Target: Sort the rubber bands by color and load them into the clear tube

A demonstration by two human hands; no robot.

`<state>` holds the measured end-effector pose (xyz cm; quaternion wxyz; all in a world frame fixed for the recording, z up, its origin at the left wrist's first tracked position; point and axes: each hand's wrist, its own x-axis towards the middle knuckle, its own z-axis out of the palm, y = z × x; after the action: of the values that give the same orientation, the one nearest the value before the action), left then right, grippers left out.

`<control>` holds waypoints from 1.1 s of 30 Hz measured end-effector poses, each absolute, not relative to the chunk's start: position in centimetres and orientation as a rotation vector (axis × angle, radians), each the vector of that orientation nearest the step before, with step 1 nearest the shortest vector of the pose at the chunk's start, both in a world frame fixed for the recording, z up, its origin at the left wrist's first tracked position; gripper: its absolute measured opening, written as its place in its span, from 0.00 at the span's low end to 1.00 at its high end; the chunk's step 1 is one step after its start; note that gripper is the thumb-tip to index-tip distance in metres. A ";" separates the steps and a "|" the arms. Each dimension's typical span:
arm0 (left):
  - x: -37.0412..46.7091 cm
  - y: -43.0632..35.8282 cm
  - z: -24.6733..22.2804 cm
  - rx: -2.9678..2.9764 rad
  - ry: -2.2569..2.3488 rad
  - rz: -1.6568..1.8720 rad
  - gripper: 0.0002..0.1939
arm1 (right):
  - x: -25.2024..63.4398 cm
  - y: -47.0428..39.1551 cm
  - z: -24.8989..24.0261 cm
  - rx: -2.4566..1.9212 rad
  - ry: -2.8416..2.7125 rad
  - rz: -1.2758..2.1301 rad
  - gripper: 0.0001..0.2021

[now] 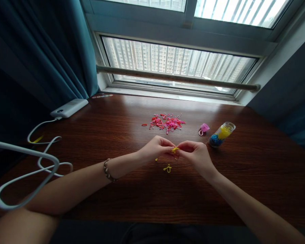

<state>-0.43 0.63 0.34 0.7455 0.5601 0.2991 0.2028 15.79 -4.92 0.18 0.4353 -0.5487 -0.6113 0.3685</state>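
Note:
Near the middle of the table, my left hand [157, 149] and my right hand [197, 156] meet fingertip to fingertip. Both pinch small yellow bands [175, 149] between thumb and fingers; how many bands is hidden. Just below on the wood lie a few loose yellow bands [168, 168], and a small yellow piece [156, 159] sits beneath my left fingers. Beyond my hands spreads a loose pile of pink and red bands [167, 123]. To the right, an open clear jar [221, 134] holds blue bands at its bottom and yellow ones above.
A pink tag-like item with a loop [204, 127] lies left of the jar. The dark wooden table [117, 200] meets a window sill at the back. A white power bank [69, 108] rests at the back left, its white cable [47, 156] looping beside my left forearm.

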 end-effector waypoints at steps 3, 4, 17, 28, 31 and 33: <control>-0.2 0.5 0.6 1.240 0.644 0.447 0.14 | 15.8 -4.8 0.2 -1.381 -1.540 0.872 0.06; -0.1 0.5 0.8 1.249 0.636 0.443 0.14 | 15.9 -4.8 0.4 -1.385 -1.543 0.866 0.06; -3.8 4.8 1.4 2.359 0.894 0.005 0.29 | 27.5 -4.9 13.4 -1.844 -1.433 0.257 0.07; -3.6 5.0 -0.1 2.407 0.939 -0.054 0.08 | 29.8 -1.7 11.2 -2.117 -1.765 -0.020 0.04; -3.6 5.1 0.0 2.384 0.879 -0.087 0.04 | 30.1 -1.3 10.5 -2.140 -1.813 -0.066 0.04; -3.5 5.1 0.1 2.355 0.855 -0.091 0.03 | 30.4 -1.1 10.2 -2.152 -1.828 -0.080 0.05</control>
<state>-3.54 5.09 0.07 0.3120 0.8925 0.3239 -0.0345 30.38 -1.14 10.16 0.1581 -0.7523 -0.6390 -0.0279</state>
